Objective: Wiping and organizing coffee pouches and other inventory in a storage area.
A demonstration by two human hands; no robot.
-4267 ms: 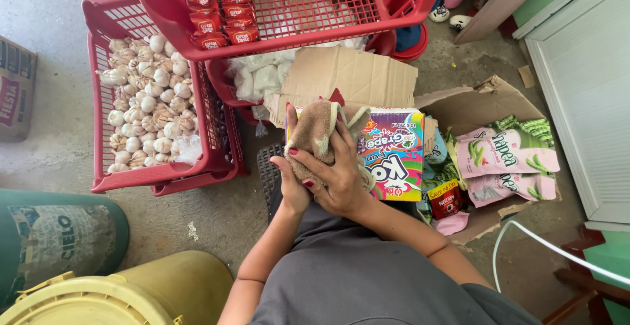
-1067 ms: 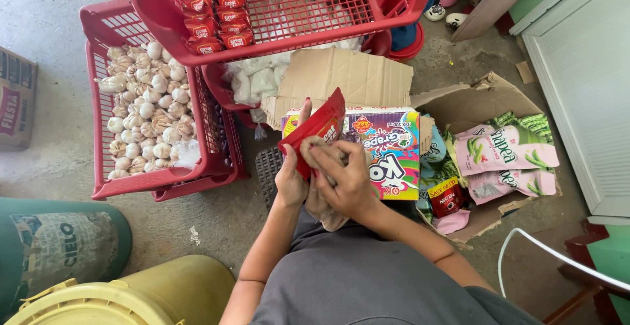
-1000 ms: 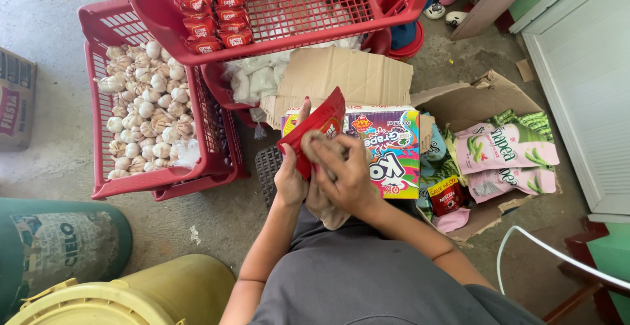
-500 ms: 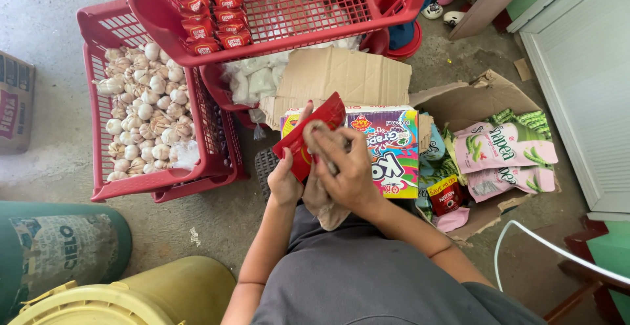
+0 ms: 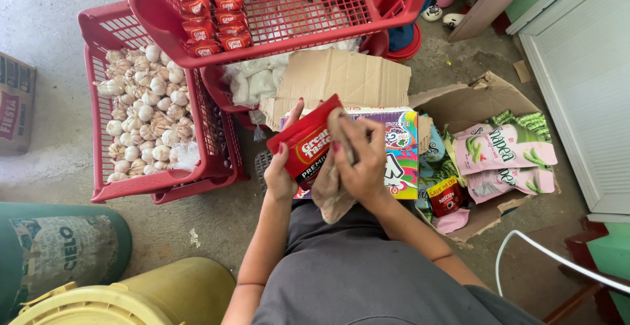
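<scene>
Both hands grip: left hand point(image 5: 281, 175) clasps the red packet point(image 5: 306, 142); right hand point(image 5: 359, 161) presses a beige cloth point(image 5: 330, 192) against it.

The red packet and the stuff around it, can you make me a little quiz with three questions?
1. True or false: the left hand holds the red packet.
2. What does the right hand press against the packet? A) a beige cloth B) a spoon C) a bottle
3. Fill the gap: the red basket on the floor holds many bulbs of ____.

Key: 1 true. 2 A, the beige cloth. 3 garlic.
</scene>
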